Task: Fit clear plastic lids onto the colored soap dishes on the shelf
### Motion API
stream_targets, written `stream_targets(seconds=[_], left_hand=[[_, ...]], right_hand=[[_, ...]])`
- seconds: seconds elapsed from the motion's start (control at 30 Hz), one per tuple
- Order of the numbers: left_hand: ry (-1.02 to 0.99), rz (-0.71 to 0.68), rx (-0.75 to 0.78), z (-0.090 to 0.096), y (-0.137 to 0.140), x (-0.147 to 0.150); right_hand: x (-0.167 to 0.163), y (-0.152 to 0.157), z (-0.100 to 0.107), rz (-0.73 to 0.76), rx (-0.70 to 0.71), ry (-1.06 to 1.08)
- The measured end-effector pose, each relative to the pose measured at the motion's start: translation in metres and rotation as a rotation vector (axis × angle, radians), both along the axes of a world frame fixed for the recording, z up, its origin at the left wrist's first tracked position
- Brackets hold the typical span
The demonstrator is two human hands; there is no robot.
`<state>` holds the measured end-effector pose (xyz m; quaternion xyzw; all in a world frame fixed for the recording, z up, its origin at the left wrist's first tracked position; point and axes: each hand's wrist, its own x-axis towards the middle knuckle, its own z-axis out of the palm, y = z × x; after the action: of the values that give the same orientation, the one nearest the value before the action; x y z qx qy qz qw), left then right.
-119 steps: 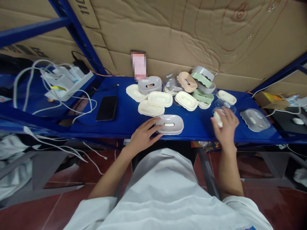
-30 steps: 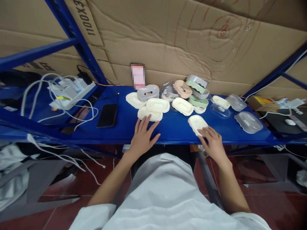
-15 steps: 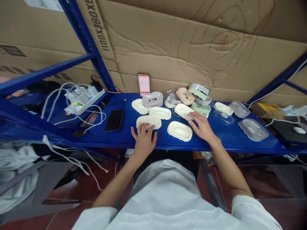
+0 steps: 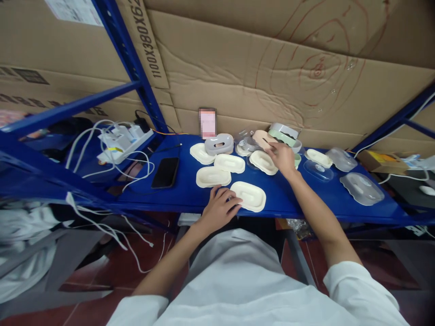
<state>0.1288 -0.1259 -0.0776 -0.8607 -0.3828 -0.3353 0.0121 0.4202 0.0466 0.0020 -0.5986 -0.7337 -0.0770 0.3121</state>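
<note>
My left hand (image 4: pixel 222 207) is at the table's front edge, its fingers closed on the left end of a cream oval tray (image 4: pixel 253 194) with a raised middle. Farther back, my right hand (image 4: pixel 282 156) reaches over another cream tray (image 4: pixel 263 162) and grips a peach oval cover (image 4: pixel 261 138) by its slot; the fingertips are partly hidden. Left of it lie a grey slotted cover (image 4: pixel 224 144) and more cream trays (image 4: pixel 213 177). Green and grey covers (image 4: pixel 283 133) are stacked behind my right hand.
Clear plastic shells (image 4: pixel 362 188) lie on the right of the blue table (image 4: pixel 204 203). A black phone (image 4: pixel 165 172) lies on the left, near a white power strip (image 4: pixel 125 142) with tangled cables. Another phone (image 4: pixel 207 123) leans on the cardboard behind. A small cardboard box (image 4: pixel 382 161) sits far right.
My left hand has moved right from one cream tray to the nearest one, which has shifted left and nearer. My right hand has left a cream tray and gone back to the peach cover.
</note>
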Motion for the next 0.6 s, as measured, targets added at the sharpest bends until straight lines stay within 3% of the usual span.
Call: stream_targets(seconds=[0.17, 0.37, 0.6], left_hand=[[-0.078, -0.017, -0.018, -0.001, 0.000, -0.002], [-0.189, -0.016, -0.139, 0.003, -0.003, -0.010], [-0.235, -0.005, -0.275, 0.002, -0.004, -0.018]], right_hand=[[0.020, -0.056, -0.005, 0.187, 0.099, 0.181], [0.012, -0.125, -0.036, 0.398, 0.060, 0.318], [-0.007, -0.148, -0.055, 0.643, -0.107, 0.306]])
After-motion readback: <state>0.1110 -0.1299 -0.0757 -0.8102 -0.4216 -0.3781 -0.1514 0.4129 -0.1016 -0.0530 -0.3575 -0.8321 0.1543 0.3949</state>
